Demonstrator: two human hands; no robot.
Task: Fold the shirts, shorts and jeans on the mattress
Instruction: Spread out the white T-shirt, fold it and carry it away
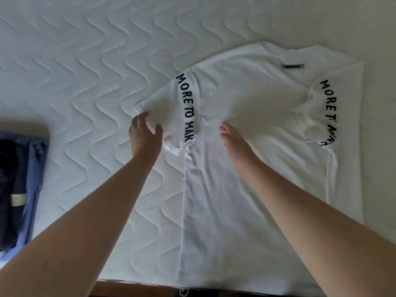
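Shirt (246, 129) spread flat on our mattress (85, 71), collar away from us.

Our left hand (144, 133) curls at the left sleeve's edge, nearest for folding inward; our right hand (237, 144) rests flat-fingered mid-chest, the shirt's length running toward us.

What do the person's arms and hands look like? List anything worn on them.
Both arms are bare as far up as the frame shows: no sleeves, gloves, watch or bracelets show on either forearm. The left hand and the right hand carry no visible rings, though motion blur softens the fingers, so fine detail there cannot be told.
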